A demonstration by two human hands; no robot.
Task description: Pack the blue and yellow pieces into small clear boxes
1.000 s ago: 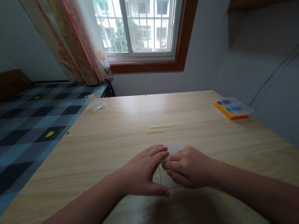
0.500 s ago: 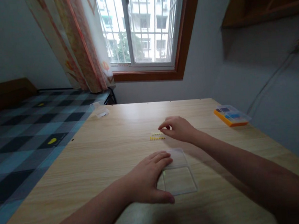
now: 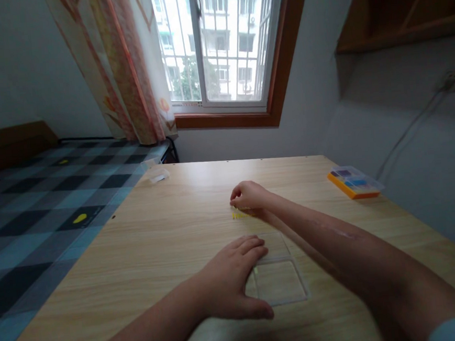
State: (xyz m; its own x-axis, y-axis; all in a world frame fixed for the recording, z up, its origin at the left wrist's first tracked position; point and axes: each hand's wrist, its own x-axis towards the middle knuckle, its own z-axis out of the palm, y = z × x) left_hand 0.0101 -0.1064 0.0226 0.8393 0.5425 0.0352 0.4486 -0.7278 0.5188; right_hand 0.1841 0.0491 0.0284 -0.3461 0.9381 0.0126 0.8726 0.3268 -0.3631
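Note:
A clear plastic case (image 3: 281, 282), flat and opened out, lies on the table in front of me. My left hand (image 3: 234, 280) rests at its left side, fingers stretched over its far part and thumb apart near the front. Beyond the case, small yellow pieces (image 3: 241, 216) lie in a row, with another row just behind them partly hidden. My right hand (image 3: 249, 194) is over the left end of the back row, thumb and fingertips pinched together. Whatever is between those fingertips is too small to make out.
An orange-edged box with a clear lid (image 3: 353, 182) sits at the table's right edge. Another clear plastic container (image 3: 157, 173) stands at the far left corner. The wooden table (image 3: 148, 261) borders a bed with a checked cover (image 3: 37, 206); a wall shelf (image 3: 402, 38) hangs at right.
My right hand has moved left along the rows of yellow pieces, to their left end. My left hand stays by the case. The view has tilted up slightly.

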